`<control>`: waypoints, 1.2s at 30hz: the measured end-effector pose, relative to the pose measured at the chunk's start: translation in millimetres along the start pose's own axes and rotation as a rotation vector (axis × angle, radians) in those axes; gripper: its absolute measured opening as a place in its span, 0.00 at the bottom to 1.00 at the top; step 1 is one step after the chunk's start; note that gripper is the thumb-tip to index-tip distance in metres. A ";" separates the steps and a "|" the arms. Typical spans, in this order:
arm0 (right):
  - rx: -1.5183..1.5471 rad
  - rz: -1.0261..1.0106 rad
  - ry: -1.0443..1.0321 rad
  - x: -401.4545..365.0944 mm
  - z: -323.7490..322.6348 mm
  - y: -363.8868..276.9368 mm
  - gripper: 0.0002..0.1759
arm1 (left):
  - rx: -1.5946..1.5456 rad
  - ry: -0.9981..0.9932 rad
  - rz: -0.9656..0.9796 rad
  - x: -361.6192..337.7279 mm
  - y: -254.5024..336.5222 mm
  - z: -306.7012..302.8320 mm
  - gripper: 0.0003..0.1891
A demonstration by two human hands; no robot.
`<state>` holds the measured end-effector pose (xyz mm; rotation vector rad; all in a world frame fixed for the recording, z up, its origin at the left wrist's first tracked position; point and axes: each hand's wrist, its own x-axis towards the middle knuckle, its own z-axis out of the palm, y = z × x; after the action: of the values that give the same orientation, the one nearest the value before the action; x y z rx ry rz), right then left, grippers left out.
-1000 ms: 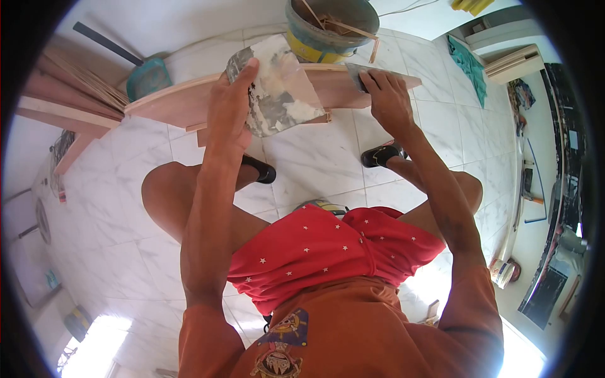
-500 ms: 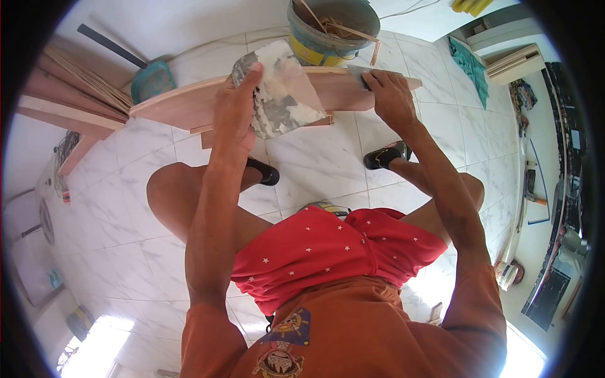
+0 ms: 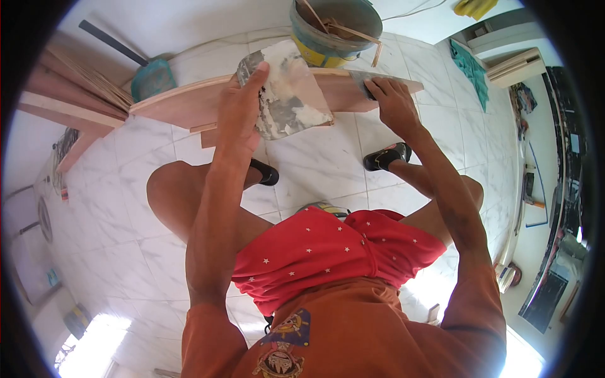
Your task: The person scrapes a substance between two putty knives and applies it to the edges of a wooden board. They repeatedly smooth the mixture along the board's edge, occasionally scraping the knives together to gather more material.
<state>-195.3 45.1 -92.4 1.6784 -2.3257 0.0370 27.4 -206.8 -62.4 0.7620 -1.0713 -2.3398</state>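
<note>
My left hand [image 3: 241,104] is closed on a flat putty board [image 3: 291,94], a grey sheet smeared with whitish filler, its thumb lying on top. Behind that sheet a long wooden plank [image 3: 176,104] stands on edge, partly hidden by it. Near the plank's right end my right hand [image 3: 396,104] grips a putty knife [image 3: 360,83]. The blade lies against the plank's upper edge and face; its handle is mostly covered by my fingers.
A bucket [image 3: 305,53] with wood scraps stands behind the plank. A teal dustpan [image 3: 153,80] and stacked boards [image 3: 69,88] are at the left. Green cloth [image 3: 469,72] and wooden strips [image 3: 513,66] lie at the right. My shoes rest on the tiled floor [image 3: 315,167].
The putty board and my left hand have shifted slightly to the right. My right hand has moved a little right and down, and the knife blade now shows broader against the plank.
</note>
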 end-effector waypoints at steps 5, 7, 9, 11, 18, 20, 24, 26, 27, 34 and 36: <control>0.029 -0.032 -0.022 -7.4 -16.8 1.1 0.29 | -0.009 0.011 -0.027 -2.1 0.7 1.8 0.23; 0.020 -0.011 0.016 -3.5 -15.0 -3.5 0.28 | 0.000 0.009 -0.018 -2.2 0.5 2.4 0.24; 0.014 0.012 0.064 4.9 -7.8 -8.2 0.29 | 0.005 0.011 -0.012 -2.3 0.0 1.8 0.23; -0.037 0.031 0.080 7.4 5.1 -15.4 0.28 | 0.003 0.014 -0.012 -2.2 -0.6 2.1 0.21; -0.063 0.074 0.046 -23.7 0.5 -15.3 0.28 | -0.014 0.027 -0.030 -6.8 2.3 3.9 0.20; -0.074 0.177 0.069 -32.0 -4.4 3.5 0.27 | -0.009 0.027 -0.039 -2.8 -1.1 1.8 0.20; -0.238 0.443 -0.027 -37.5 -10.6 44.2 0.22 | 0.048 0.017 -0.043 -3.6 -0.2 0.7 0.26; -0.291 0.539 -0.088 -41.0 -6.6 60.8 0.21 | 0.055 0.011 -0.026 -5.7 1.2 3.1 0.26; -0.299 0.563 -0.113 -40.1 -6.6 62.8 0.20 | 0.055 0.007 -0.027 -5.1 0.8 3.7 0.26; -0.300 0.507 -0.140 -29.2 3.1 38.2 0.14 | 0.067 0.005 -0.041 0.4 -2.9 0.4 0.26; -0.301 0.445 -0.100 -22.7 6.2 23.8 0.13 | 0.060 0.005 -0.048 -0.1 -3.2 -0.9 0.25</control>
<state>-212.2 72.8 -100.4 1.0259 -2.5767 -0.2997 27.5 -205.4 -65.4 0.8247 -1.1374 -2.3536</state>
